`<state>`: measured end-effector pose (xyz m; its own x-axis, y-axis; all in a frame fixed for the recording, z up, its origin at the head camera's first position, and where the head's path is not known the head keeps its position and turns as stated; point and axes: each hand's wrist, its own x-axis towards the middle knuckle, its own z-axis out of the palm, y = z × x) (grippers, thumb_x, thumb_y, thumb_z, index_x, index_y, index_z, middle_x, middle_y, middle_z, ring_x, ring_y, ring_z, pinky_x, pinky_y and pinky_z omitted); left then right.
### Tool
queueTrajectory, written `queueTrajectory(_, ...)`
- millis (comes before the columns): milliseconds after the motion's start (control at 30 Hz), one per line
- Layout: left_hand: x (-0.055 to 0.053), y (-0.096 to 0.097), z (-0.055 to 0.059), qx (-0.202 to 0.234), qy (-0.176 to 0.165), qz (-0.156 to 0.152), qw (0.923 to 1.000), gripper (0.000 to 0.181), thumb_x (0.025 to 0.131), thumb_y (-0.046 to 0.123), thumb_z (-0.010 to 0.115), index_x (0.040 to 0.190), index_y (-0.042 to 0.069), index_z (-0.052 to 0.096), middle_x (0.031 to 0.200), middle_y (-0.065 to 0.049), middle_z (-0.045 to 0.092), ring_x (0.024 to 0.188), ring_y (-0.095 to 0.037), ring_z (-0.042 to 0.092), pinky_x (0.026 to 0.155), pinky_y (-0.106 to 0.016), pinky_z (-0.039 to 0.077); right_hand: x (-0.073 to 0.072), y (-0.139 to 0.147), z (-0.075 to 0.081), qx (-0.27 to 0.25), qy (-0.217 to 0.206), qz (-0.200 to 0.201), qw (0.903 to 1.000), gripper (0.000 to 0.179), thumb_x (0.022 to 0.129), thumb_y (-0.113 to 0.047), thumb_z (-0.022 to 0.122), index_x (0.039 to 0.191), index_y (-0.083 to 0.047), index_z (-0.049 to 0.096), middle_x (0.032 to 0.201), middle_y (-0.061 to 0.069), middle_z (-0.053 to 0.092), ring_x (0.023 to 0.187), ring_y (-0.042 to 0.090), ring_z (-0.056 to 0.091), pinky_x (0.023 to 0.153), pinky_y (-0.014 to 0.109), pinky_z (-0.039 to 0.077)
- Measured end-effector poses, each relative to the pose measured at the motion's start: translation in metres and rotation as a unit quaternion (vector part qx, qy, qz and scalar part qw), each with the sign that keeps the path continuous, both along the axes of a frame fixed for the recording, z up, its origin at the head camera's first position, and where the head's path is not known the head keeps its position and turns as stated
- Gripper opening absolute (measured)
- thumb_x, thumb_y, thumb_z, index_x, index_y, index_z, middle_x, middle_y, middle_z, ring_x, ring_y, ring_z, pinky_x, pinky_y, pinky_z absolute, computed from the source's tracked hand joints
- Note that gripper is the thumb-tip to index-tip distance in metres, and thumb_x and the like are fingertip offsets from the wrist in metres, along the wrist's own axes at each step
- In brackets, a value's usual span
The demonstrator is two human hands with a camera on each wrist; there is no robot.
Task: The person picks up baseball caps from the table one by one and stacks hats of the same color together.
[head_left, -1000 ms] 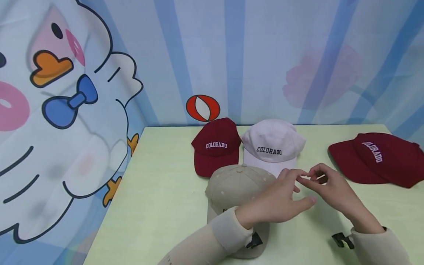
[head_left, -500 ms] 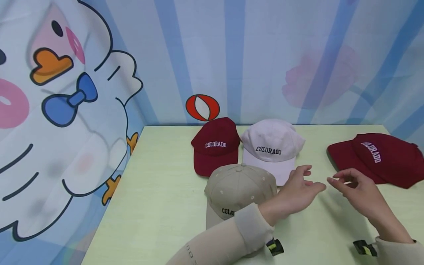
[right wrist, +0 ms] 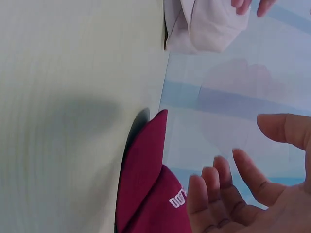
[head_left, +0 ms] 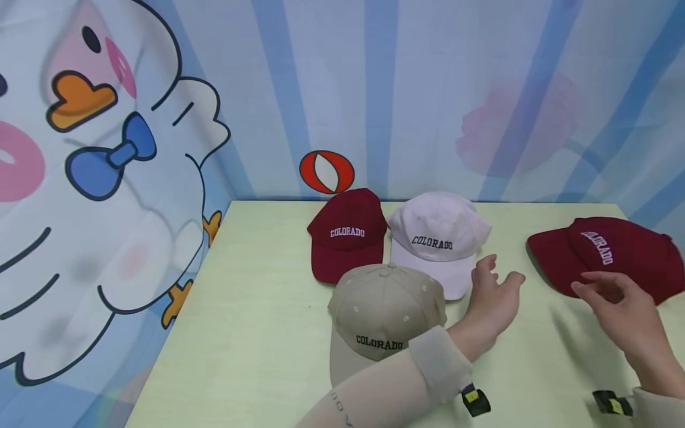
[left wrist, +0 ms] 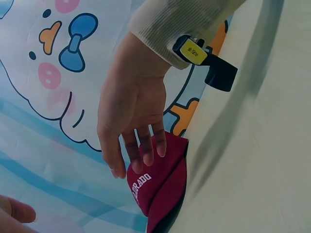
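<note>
My left hand [head_left: 492,306], empty with its fingers spread, hovers just right of the white cap [head_left: 440,229]. Its forearm crosses over the beige cap [head_left: 386,303], hiding part of the visor. My right hand [head_left: 630,315] is held in front of the maroon cap [head_left: 626,252] on the right, overlapping its lower edge in the head view. In the right wrist view, its loosely bent fingers [right wrist: 223,189] hold nothing beside that maroon cap [right wrist: 143,170]. Another maroon cap [head_left: 348,235] sits to the left of the white one. All the caps read COLORADO.
Everything lies on a pale yellow-green table [head_left: 257,333]. A printed cloth backdrop [head_left: 428,89] rises behind it, with a cartoon bird [head_left: 139,238] at the left. Small black devices [head_left: 475,399] are strapped near both sleeve cuffs.
Both hands, close together at first, have parted and shifted right. The right hand has travelled further, towards the right maroon cap. More of the beige cap's lettering shows; the caps stay put.
</note>
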<state>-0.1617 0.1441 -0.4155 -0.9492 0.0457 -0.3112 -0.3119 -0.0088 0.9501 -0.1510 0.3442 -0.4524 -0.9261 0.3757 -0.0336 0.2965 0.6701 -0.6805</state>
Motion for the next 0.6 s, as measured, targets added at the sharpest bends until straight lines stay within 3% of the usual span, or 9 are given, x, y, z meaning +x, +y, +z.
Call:
queueTrajectory(133,-0.005,0.010,-0.004,0.064,-0.012,0.039,0.9971,0.045,0.089,0.021,0.064,0.132,0.026,0.053,0.127,0.017,0.052,0.123,-0.011,0.055,0.103,-0.034,0.047,-0.006,0.009,0.001,-0.008,0.005,-0.063,0.9980,0.059,0.108,-0.036,0.051,0.152,0.001,0.043,0.121,0.017,0.054,0.092,0.010,0.042,0.061,0.018,0.039)
queueTrajectory(233,-0.008,0.017,-0.007,0.089,-0.025,0.049,0.9945,0.043,0.089,0.020,0.063,0.131,0.025,0.053,0.127,0.014,0.053,0.122,-0.013,0.056,0.104,-0.037,0.046,-0.013,0.014,0.002,-0.019,0.012,-0.111,0.9936,0.058,0.108,-0.032,0.051,0.157,-0.003,0.039,0.128,0.017,0.051,0.097,0.012,0.040,0.063,0.012,0.036)
queueTrajectory(267,-0.008,0.019,-0.008,0.092,-0.028,0.052,0.9940,0.043,0.088,0.020,0.062,0.130,0.025,0.053,0.127,0.013,0.054,0.122,-0.014,0.056,0.105,-0.038,0.046,-0.015,0.016,0.002,-0.022,0.013,-0.125,0.9918,0.058,0.108,-0.031,0.050,0.159,-0.005,0.037,0.133,0.018,0.050,0.101,0.014,0.043,0.066,0.012,0.040)
queueTrajectory(367,-0.011,0.026,-0.010,0.092,-0.035,0.058,0.9934,0.043,0.088,0.021,0.062,0.130,0.023,0.055,0.129,0.010,0.056,0.123,-0.016,0.057,0.106,-0.040,0.046,-0.020,0.021,0.003,-0.040,0.023,-0.161,0.9858,0.060,0.109,-0.031,0.046,0.163,-0.011,0.030,0.153,0.019,0.044,0.124,0.029,0.047,0.093,0.024,0.053)
queueTrajectory(467,-0.014,0.033,-0.010,0.096,-0.044,0.060,0.9927,0.043,0.087,0.023,0.062,0.130,0.022,0.056,0.131,0.008,0.057,0.125,-0.018,0.057,0.108,-0.042,0.046,-0.024,0.026,0.008,-0.069,0.023,-0.189,0.9792,0.061,0.110,-0.034,0.040,0.166,-0.018,0.022,0.168,0.016,0.029,0.150,0.037,0.035,0.120,0.042,0.041)
queueTrajectory(600,-0.017,0.043,-0.013,0.108,-0.058,0.044,0.9915,0.046,0.089,0.023,0.063,0.135,0.019,0.057,0.139,0.002,0.059,0.132,-0.022,0.056,0.113,-0.045,0.043,-0.034,0.044,0.007,-0.107,0.019,-0.224,0.9684,0.061,0.109,-0.040,0.036,0.166,-0.027,0.017,0.172,0.009,0.023,0.155,0.030,0.032,0.124,0.042,0.035)
